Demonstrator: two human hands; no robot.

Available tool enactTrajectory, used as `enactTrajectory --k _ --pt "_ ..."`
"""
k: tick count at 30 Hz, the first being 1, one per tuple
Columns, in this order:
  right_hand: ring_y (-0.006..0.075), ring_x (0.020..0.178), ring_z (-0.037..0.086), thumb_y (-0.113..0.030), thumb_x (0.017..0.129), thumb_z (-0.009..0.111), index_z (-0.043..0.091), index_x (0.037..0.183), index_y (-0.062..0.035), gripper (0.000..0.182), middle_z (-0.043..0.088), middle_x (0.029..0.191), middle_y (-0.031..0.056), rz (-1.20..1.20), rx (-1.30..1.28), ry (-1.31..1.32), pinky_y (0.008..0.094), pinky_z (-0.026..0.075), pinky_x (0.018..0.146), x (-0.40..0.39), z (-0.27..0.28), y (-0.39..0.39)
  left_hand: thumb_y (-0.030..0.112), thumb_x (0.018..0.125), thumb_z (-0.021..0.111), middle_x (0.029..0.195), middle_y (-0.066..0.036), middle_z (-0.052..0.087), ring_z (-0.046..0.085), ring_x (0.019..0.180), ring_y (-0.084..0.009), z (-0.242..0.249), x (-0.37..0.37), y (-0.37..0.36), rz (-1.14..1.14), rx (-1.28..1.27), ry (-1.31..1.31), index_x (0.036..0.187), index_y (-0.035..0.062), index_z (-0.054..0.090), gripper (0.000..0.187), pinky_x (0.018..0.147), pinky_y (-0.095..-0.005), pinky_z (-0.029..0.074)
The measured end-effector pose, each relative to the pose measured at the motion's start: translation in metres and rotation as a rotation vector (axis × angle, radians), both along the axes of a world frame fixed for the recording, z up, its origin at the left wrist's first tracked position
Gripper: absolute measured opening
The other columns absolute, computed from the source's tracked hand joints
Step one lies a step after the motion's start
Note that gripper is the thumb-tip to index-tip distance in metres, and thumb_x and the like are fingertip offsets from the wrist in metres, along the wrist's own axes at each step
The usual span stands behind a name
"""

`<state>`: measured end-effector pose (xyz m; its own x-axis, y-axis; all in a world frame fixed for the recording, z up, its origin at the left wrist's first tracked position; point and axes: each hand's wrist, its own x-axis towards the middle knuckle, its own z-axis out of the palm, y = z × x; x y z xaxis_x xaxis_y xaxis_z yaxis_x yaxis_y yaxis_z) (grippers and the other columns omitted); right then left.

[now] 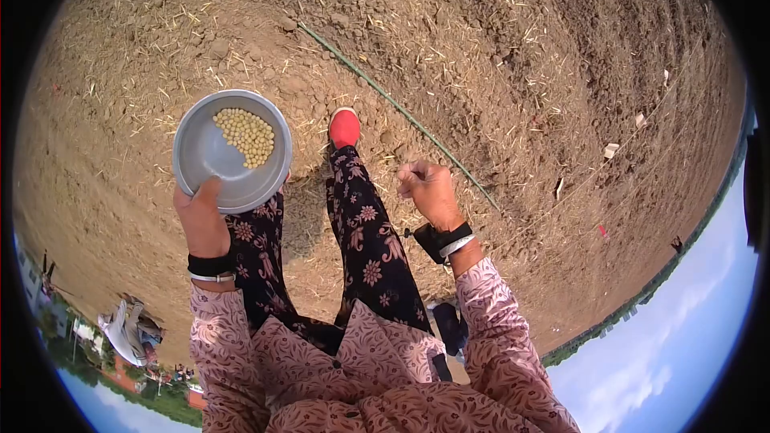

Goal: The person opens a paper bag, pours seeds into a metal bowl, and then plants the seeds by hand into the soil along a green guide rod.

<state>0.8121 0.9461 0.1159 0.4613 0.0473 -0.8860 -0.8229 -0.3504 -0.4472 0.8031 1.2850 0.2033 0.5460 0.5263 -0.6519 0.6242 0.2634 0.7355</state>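
A round grey metal bowl [192, 148] is held at its near rim by my left hand [203, 220], the thumb over the rim inside. Pale yellow round seeds [246, 136] lie together on the far right side of the bowl's floor. Out to the right, my right hand [427, 191] is raised over the soil with its fingers curled and pressed together; whatever they hold, if anything, is too small to make out. A thin green stick [393, 104] lies slantwise on the ground beyond that hand.
Dry soil [513, 56] with straw bits spreads all round. My red shoe [345, 127] stands between bowl and stick. Pale scraps [611, 150] lie along a thin line at the right. Another person [124, 333] is bent over at the lower left.
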Motion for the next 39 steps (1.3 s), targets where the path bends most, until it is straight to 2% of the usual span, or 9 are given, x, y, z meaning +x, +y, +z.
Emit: enactTrajectory --k 6,15,18,22,29,31,33,37,39 --pt "0.0134 0.063 0.066 -0.007 0.09 0.063 0.064 0.091 0.0047 0.012 0.066 0.076 0.0069 -0.214 0.029 0.047 0.025 0.054 0.055 0.016 -0.074 0.013 0.002 0.081 0.054 0.109 -0.009 0.062 0.06 0.097 -0.0179 -0.051 0.018 -0.003 -0.038 0.041 0.081 0.116 -0.0049 0.055 0.036 0.086 -0.0304 0.047" --pt "0.0142 0.058 0.065 -0.007 0.088 0.063 0.064 0.088 0.0046 0.012 0.065 0.069 0.008 -0.288 -0.132 0.005 0.0258 0.052 0.051 0.061 -0.246 0.074 0.0 0.082 0.052 0.104 -0.008 0.063 0.06 0.091 -0.015 -0.141 0.028 -0.003 -0.07 0.007 0.213 0.113 -0.0048 0.057 0.032 0.083 -0.028 0.046" --pt "0.0141 0.056 0.065 -0.006 0.087 0.063 0.067 0.086 0.0047 0.011 0.066 0.067 0.0096 -0.338 -0.215 -0.082 0.0271 0.051 0.051 0.067 -0.3 0.092 0.0 0.083 0.051 0.102 -0.005 0.063 0.057 0.09 -0.011 -0.153 0.03 0.004 -0.234 0.002 0.272 0.11 -0.0042 0.058 0.028 0.081 -0.0263 0.045" --pt "0.0165 0.058 0.067 -0.006 0.086 0.064 0.069 0.085 0.004 0.011 0.068 0.069 0.0118 -0.319 -0.292 -0.09 0.0284 0.053 0.054 0.073 -0.35 0.106 0.002 0.083 0.053 0.099 -0.005 0.062 0.056 0.088 -0.0108 -0.161 0.031 0.011 -0.231 0.06 0.355 0.109 -0.0038 0.058 0.027 0.08 -0.0259 0.044" --pt "0.0241 0.063 0.069 -0.006 0.082 0.063 0.072 0.086 0.0023 0.012 0.069 0.074 0.0155 -0.154 -0.451 -0.203 0.0318 0.055 0.057 0.057 -0.396 0.109 0.003 0.084 0.055 0.104 -0.005 0.06 0.056 0.091 -0.0123 -0.165 0.031 0.022 -0.272 0.04 0.436 0.111 -0.0007 0.057 0.027 0.081 -0.0279 0.044" --pt "0.0206 0.062 0.069 -0.003 0.084 0.061 0.067 0.091 0.0096 0.015 0.068 0.08 0.0142 -0.233 -0.381 -0.247 0.0284 0.053 0.051 0.06 -0.388 0.11 0.003 0.084 0.055 0.103 -0.005 0.06 0.056 0.091 -0.0121 -0.168 0.036 0.022 -0.283 0.026 0.418 0.11 -0.0008 0.057 0.027 0.081 -0.0277 0.044" --pt "0.0168 0.061 0.067 -0.002 0.086 0.061 0.067 0.093 0.0085 0.014 0.068 0.081 0.0109 -0.29 -0.363 -0.213 0.0261 0.053 0.053 0.061 -0.359 0.107 0.003 0.084 0.054 0.103 -0.005 0.06 0.055 0.091 -0.0118 -0.168 0.036 0.022 -0.291 0.003 0.411 0.11 -0.0009 0.057 0.026 0.081 -0.0276 0.044" --pt "0.0113 0.058 0.062 -0.008 0.088 0.064 0.066 0.089 0.0018 0.01 0.065 0.067 0.0058 -0.106 -0.166 -0.312 0.0266 0.05 0.052 0.085 -0.238 0.116 0.002 0.084 0.051 0.102 -0.005 0.061 0.056 0.091 -0.0118 -0.177 0.034 0.021 -0.305 -0.018 0.323 0.112 -0.0022 0.057 0.029 0.082 -0.0274 0.044" --pt "0.0153 0.058 0.064 -0.01 0.086 0.067 0.065 0.09 -0.0005 0.01 0.066 0.072 0.0075 0.023 -0.002 -0.423 0.0287 0.05 0.052 0.087 -0.175 0.13 0.001 0.083 0.05 0.102 -0.005 0.062 0.056 0.091 -0.0118 -0.182 0.033 0.018 -0.285 -0.011 0.267 0.112 -0.0028 0.057 0.03 0.083 -0.0273 0.044"
